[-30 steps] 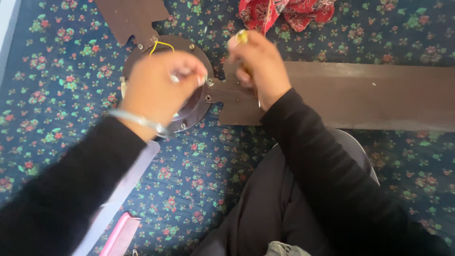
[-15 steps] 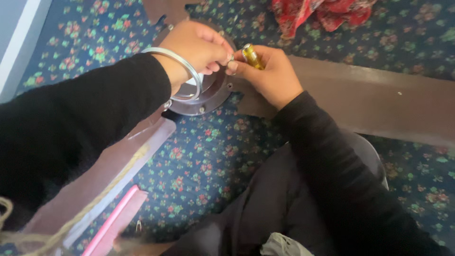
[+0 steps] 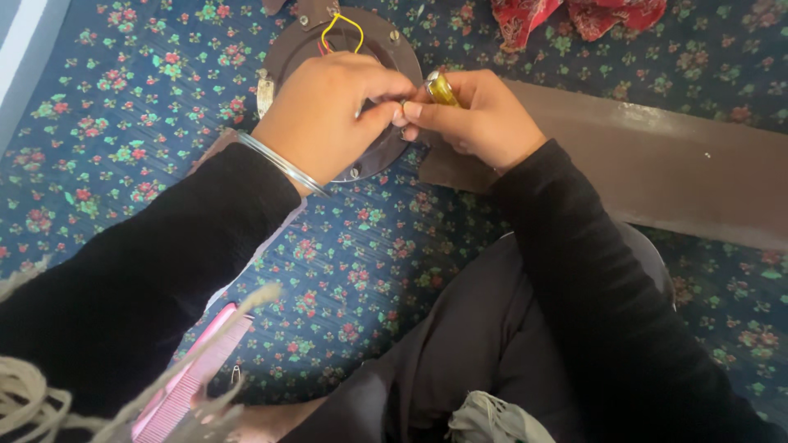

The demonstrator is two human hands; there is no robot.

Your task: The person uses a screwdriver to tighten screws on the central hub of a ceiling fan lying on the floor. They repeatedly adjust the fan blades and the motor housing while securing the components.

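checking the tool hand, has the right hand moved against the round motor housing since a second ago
Yes. The right hand has shifted left, meeting the left hand over the round motor housing.

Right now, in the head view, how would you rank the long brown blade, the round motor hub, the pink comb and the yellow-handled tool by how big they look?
1. Long brown blade
2. Round motor hub, partly hidden by the left hand
3. Pink comb, nearer the camera and cut off, so unsure against the hub
4. Yellow-handled tool, mostly hidden in the right hand

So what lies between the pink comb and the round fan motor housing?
In the head view, the left forearm in its black sleeve crosses between the pink comb and the round motor housing, over flowered cloth.
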